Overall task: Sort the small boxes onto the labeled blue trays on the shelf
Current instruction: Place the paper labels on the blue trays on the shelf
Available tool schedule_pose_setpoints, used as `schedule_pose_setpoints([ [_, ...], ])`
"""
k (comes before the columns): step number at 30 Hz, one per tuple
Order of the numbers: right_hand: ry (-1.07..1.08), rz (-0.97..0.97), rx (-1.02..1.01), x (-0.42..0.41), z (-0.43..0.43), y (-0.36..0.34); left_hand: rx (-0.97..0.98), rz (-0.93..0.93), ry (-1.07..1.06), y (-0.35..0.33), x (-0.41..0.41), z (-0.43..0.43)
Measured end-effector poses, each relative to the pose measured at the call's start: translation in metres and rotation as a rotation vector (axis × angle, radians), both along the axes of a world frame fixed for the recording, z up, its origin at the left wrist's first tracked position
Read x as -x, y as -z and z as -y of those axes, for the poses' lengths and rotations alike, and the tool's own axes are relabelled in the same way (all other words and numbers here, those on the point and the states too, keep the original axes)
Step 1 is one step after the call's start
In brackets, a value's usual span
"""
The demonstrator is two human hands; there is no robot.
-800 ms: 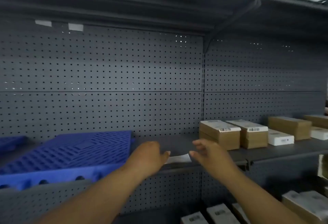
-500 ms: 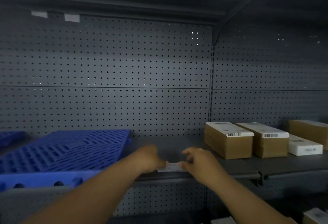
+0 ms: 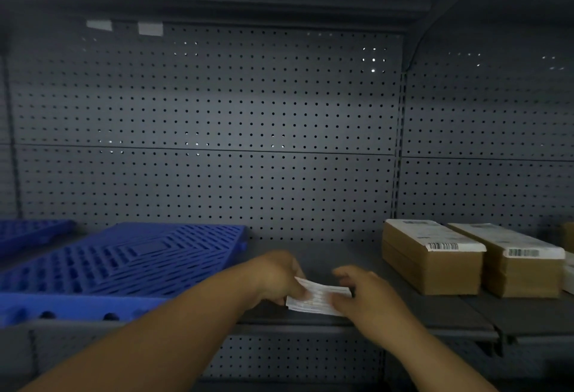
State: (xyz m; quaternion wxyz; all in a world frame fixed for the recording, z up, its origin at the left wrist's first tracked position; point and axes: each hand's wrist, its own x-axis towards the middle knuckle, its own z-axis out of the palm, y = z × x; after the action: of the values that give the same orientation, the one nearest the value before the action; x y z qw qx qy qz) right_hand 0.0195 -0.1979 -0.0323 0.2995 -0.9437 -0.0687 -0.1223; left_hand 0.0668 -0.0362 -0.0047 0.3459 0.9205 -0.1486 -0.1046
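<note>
Your grey shelf runs across the lower frame. At lower left a blue tray lies on it, with a second blue tray at the far left edge. At lower right stands a brown box, and a second brown box just beside it. A white slip is at the front edge, lower middle.

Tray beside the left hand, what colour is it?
Blue, with a slotted pattern; the tray shows in the head view.

Two blue trays, two barcoded brown boxes, one white slip, two hands
</note>
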Motion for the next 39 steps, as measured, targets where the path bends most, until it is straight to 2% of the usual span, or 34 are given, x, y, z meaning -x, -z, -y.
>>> schedule_pose_setpoints([
  [7, -0.192, -0.065, -0.594, 0.001, -0.032, -0.024, 0.3, 0.145, -0.022, -0.022, 0.016, -0.048],
  [9, -0.251, -0.089, -0.698, 0.002, -0.052, -0.032, 0.384, 0.182, -0.05, -0.03, 0.024, -0.071],
  [16, -0.36, -0.058, -0.821, 0.008, -0.157, -0.041, 0.614, 0.291, -0.276, -0.034, 0.057, -0.176],
  [22, -0.413, -0.024, -0.871, 0.032, -0.275, -0.042, 0.606, 0.386, -0.428, -0.034, 0.107, -0.292],
  [31, -0.547, -0.039, -0.935, 0.08, -0.473, -0.031, 0.637, 0.402, -0.608, -0.023, 0.183, -0.481],
  [39, -0.591, -0.068, -0.959, 0.083, -0.595, -0.027, 0.646, 0.442, -0.694, -0.026, 0.196, -0.601],
])
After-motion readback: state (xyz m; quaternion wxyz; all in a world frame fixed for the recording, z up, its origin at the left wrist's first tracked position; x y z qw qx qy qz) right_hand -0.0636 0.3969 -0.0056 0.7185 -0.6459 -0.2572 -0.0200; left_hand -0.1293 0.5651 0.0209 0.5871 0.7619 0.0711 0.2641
